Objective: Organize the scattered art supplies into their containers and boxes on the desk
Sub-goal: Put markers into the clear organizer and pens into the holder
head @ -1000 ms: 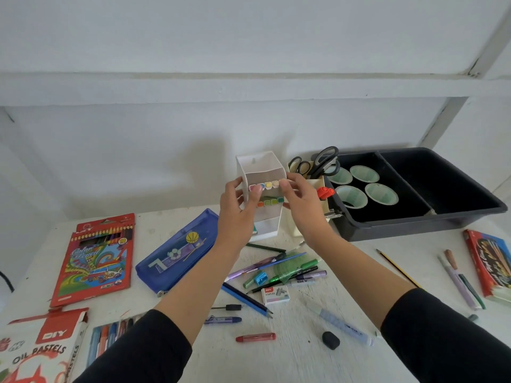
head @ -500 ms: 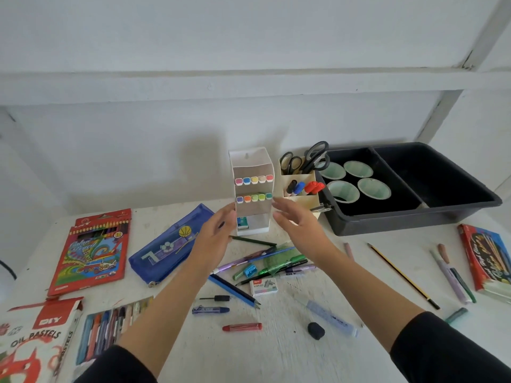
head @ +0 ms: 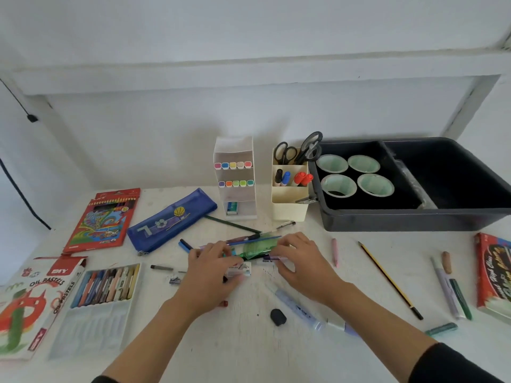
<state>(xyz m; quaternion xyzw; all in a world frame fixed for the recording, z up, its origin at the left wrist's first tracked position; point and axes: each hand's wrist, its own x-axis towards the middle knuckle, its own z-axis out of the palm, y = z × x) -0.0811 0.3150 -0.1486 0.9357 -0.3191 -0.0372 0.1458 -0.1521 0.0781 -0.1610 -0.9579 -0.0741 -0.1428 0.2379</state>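
Observation:
A loose pile of pens, pencils and a green ruler point(head: 257, 246) lies mid-desk, with a small white box point(head: 240, 269) at its front. My left hand point(head: 213, 269) rests on the pile's left end, fingers bent over the pens. At the right end my right hand point(head: 301, 261) touches a purple marker; no firm grip shows. Behind stand a white marker organizer point(head: 235, 194) with two rows of markers and a cream holder point(head: 289, 208) with scissors and markers.
A black bin point(head: 414, 219) holding cups sits back right. At left lie a blue pencil case point(head: 171, 219), a coloured-pencil box point(head: 102, 219), an oil pastels box point(head: 27, 299) and its tray point(head: 91, 322). A black eraser point(head: 278, 317), a pale marker point(head: 298, 305), a pencil point(head: 390, 277) and a red book point(head: 495, 272) lie nearer me.
Both hands let go of the white marker organizer, which now stands at the back, and came down onto the pile of pens. The view tilted downward.

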